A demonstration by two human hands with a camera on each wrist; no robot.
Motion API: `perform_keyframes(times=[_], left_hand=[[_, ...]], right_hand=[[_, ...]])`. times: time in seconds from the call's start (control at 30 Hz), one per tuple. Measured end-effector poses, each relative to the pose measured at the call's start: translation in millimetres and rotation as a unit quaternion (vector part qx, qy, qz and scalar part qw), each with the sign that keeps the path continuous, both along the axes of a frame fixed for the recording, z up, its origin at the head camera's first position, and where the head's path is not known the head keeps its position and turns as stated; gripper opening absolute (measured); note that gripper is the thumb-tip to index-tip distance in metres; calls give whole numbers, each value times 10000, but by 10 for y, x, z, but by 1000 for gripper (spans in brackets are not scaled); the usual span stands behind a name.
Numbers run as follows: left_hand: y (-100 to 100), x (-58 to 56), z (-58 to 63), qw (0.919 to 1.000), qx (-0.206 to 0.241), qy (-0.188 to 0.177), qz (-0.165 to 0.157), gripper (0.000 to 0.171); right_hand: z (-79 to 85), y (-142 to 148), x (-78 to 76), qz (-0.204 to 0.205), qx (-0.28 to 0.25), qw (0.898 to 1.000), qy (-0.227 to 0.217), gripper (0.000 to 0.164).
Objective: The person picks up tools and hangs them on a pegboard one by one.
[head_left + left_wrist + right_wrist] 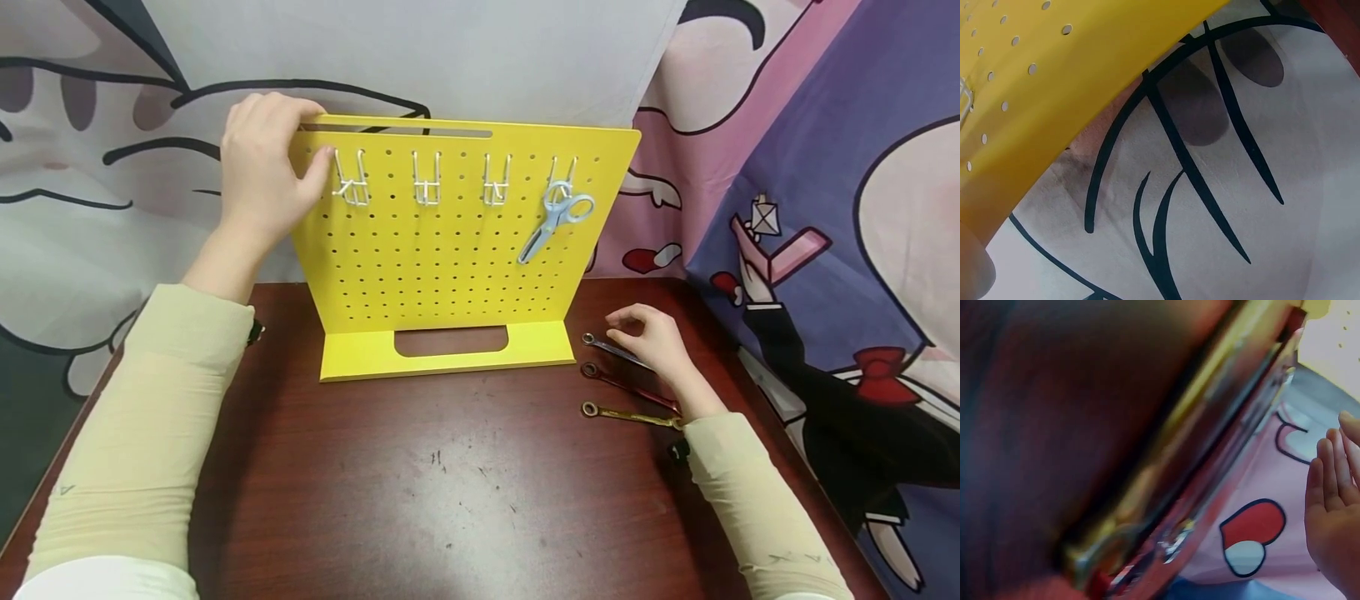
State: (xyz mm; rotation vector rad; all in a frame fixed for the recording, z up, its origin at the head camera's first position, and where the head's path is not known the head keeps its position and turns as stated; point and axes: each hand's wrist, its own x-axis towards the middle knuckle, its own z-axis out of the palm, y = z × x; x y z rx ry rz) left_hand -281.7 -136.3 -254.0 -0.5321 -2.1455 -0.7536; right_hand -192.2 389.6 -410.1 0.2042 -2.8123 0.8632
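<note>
A yellow pegboard [450,250] stands upright on its own base on the table. At its upper left corner my left hand [262,162] grips the edge, thumb across the front face and fingers over the top. The left wrist view shows the thumb [974,265] against the board's edge. Light blue scissors [555,218] hang by a handle from the rightmost white hook. Over the far end of a silver wrench [618,352], my right hand [651,337] hovers with loosely bent fingers and nothing held. Below that wrench lie a red wrench [626,387] and a gold wrench [630,415].
Three more white wire hooks, left [351,179], middle [427,179] and right [497,181], line the board's upper part. The dark red-brown table [442,492] reaches toward me. Cartoon-printed cloth [810,167] hangs close behind and at the right.
</note>
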Motion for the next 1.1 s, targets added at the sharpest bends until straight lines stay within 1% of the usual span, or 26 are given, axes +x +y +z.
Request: perform_keyframes(times=[0.1, 0.2, 0.33, 0.43, 0.57, 0.83, 1.1], left_hand=[[6, -12, -1, 10000, 13, 27, -15, 34], [11, -18, 7, 10000, 3, 13, -14, 34], [17, -17, 15, 10000, 8, 15, -19, 34], [16, -16, 16, 10000, -12, 73, -52, 35], [24, -12, 18, 10000, 21, 51, -44, 35], [21, 10, 22, 10000, 57, 5, -4, 34], [2, 14, 2, 9999, -63, 123, -86, 36]], right_hand=[[-58, 70, -11, 70, -18, 9999, -127, 20], [-94, 130, -15, 67, 77, 9994, -331, 20], [-111, 182, -27, 108, 240, 9977, -626, 21], [-126, 208, -51, 163, 279, 9956, -884, 21], [-157, 228, -86, 212, 348, 9925, -1152, 21], [-217, 234, -134, 341, 458, 9901, -1279, 17], [-261, 233, -140, 370, 455, 9891, -1354, 15]])
